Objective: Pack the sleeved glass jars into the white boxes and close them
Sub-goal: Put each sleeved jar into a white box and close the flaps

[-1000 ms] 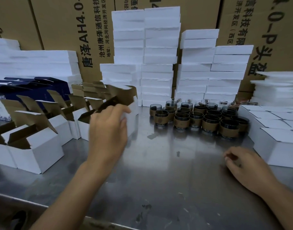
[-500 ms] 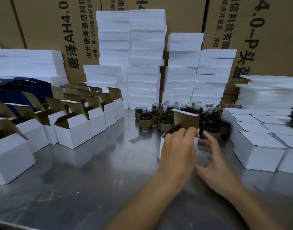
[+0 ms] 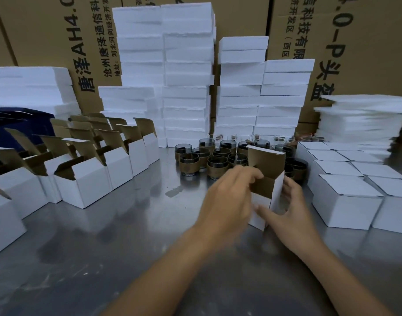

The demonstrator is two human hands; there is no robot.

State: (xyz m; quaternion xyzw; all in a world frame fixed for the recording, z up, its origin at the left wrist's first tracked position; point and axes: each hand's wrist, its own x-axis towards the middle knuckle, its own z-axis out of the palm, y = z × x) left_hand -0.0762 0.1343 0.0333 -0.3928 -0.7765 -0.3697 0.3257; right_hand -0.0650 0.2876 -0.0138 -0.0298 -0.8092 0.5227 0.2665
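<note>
An open white box (image 3: 267, 190) with a brown inside stands on the steel table (image 3: 127, 247) at centre, its lid flap up. My left hand (image 3: 229, 197) grips its near left wall, fingers curled over the rim. My right hand (image 3: 286, 213) holds the box's right side and lower front, thumb across the white face. Right behind the box stands a cluster of several dark glass jars in brown sleeves (image 3: 218, 165). What is inside the box is hidden.
Several open empty boxes (image 3: 93, 179) line the left side. Closed white boxes (image 3: 346, 197) sit at the right. Tall stacks of white foam slabs (image 3: 186, 76) and brown shipping cartons (image 3: 355, 42) fill the back.
My left hand carried the open box from the left row to the centre in front of the jars. My right hand came up from the table and took hold of the box's right side.
</note>
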